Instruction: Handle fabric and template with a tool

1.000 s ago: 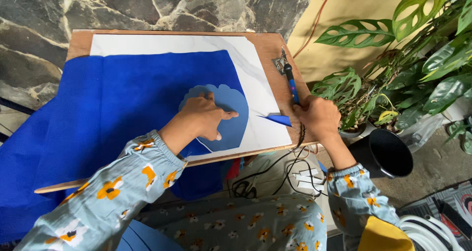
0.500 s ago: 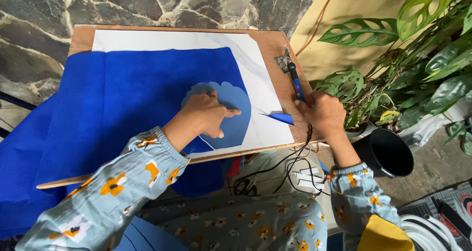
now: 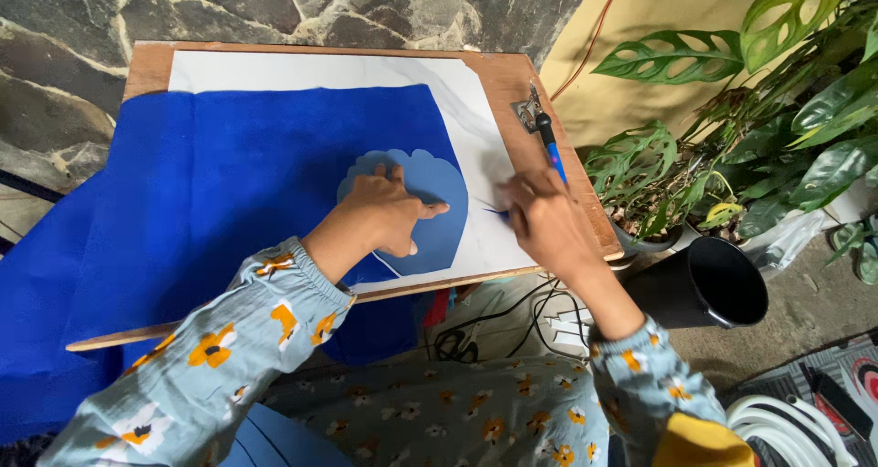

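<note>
Blue scalloped template point(image 3: 430, 206) lies pinned under the flat, open left hand point(image 3: 384, 215); right hand point(image 3: 540, 220) clamps a blue-handled tool point(image 3: 551, 147). Slackened pressure could let it slide.

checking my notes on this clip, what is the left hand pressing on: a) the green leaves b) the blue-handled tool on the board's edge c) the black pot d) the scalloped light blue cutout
d: the left hand lies flat with fingers spread on the scalloped light blue cutout, which lies over the blue cloth's edge and the white sheet; the black pot sits off the board.
</note>
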